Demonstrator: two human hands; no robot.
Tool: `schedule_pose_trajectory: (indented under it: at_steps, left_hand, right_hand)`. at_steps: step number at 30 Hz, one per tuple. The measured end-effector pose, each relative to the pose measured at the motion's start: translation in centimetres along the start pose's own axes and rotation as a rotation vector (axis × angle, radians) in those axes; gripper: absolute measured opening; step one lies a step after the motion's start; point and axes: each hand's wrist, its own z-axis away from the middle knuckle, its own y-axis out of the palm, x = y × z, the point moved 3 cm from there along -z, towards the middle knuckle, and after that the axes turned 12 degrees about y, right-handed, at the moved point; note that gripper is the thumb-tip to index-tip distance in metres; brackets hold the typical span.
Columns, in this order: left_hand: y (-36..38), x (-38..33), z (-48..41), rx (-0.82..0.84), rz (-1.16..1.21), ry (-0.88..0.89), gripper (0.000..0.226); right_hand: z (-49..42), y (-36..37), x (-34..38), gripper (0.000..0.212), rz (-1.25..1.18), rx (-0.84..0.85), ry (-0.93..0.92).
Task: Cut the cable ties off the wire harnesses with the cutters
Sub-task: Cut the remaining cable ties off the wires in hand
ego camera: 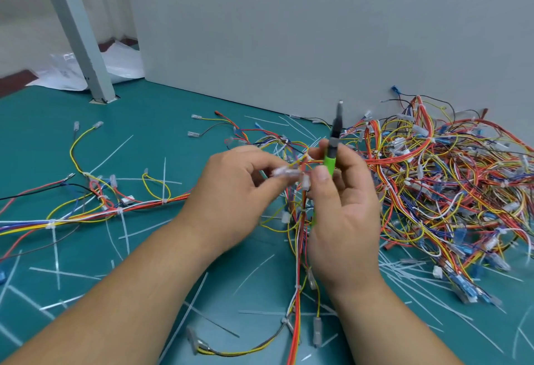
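Teal counter (pixel 150 121), as I see it from my station. The cutters (pixel 330 161) have a bright green handle and a dark grey head. The wire harnesses (pixel 450 179) run red, yellow, blue, white and black. Cable ties (pixel 112 155) are white, connectors (pixel 466 286) blue or clear, and the wall (pixel 289 32) pale grey.

The cutters (pixel 331 159) are half hidden in the right hand (pixel 344 214), their tip too blurred to read, and the clear connector (pixel 284 173) pinched by the left hand (pixel 231 191) is smeared by motion
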Motion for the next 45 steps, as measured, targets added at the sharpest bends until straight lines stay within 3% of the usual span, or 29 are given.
schedule_pose_trajectory:
  at_steps: [2, 5, 8, 12, 15, 19, 22, 24, 26, 29, 32, 36, 40, 45]
  left_hand:
    - [0.4, -0.2, 0.1, 0.077, 0.136, -0.079, 0.016]
    - [0.2, -0.2, 0.1, 0.065, 0.231, -0.144, 0.009]
    - [-0.3, 0.0, -0.1, 0.019, 0.099, -0.117, 0.010]
    - [-1.1, -0.8, -0.1, -0.194, -0.004, -0.010, 0.015]
    - [-1.2, -1.3, -0.1, -0.266, 0.087, 0.042, 0.018]
    - [-0.3, -1.8, 0.0, -0.177, 0.349, 0.011, 0.022]
    - [0.0, -1.9, -0.1, -0.124, 0.595, -0.058, 0.015]
    - [0.0, -1.3, -0.3, -0.176, 0.744, -0.213, 0.017]
    - [-0.1, -0.2, -0.3, -0.248, 0.668, -0.395, 0.014]
    - [0.0, 1.1, 0.0, -0.201, 0.373, -0.552, 0.019]
    - [0.4, 1.4, 0.3, -0.078, 0.317, -0.611, 0.019]
    - [2.2, 0.5, 0.8, 0.106, 0.564, -0.680, 0.023]
    - [2.9, 0.0, 0.9, 0.179, 0.594, -0.600, 0.031]
    - [3.0, 0.3, 1.3, 0.115, 0.515, -0.565, 0.019]
  right_hand:
    - [0.3, 0.4, 0.2, 0.030, 0.022, 0.094, -0.030]
    - [0.3, 0.4, -0.1, 0.024, 0.081, 0.091, -0.020]
    - [-0.2, 0.1, -0.5, 0.021, 0.161, 0.018, 0.033]
    - [-0.5, -0.3, -0.9, 0.014, 0.176, -0.032, 0.078]
    - [-0.5, -0.1, -0.9, 0.019, 0.192, -0.014, 0.109]
    - [-0.6, 0.1, -1.1, 0.019, 0.236, 0.035, 0.143]
    - [-0.8, -0.2, -1.3, 0.018, 0.131, -0.004, 0.168]
    - [-1.2, -0.7, -1.4, 0.021, 0.015, -0.092, 0.202]
    - [-1.6, -1.1, -1.6, 0.027, -0.153, -0.167, 0.248]
    - [-2.1, -1.4, -1.7, 0.030, -0.450, -0.181, 0.296]
    - [-2.2, -1.2, -1.5, 0.027, -0.643, -0.114, 0.312]
    - [-2.0, -0.9, -1.0, 0.028, -0.753, -0.018, 0.329]
    - [-1.7, -0.5, -0.8, 0.027, -0.777, 0.040, 0.344]
    - [-1.5, -0.1, -1.0, 0.015, -0.712, 0.058, 0.349]
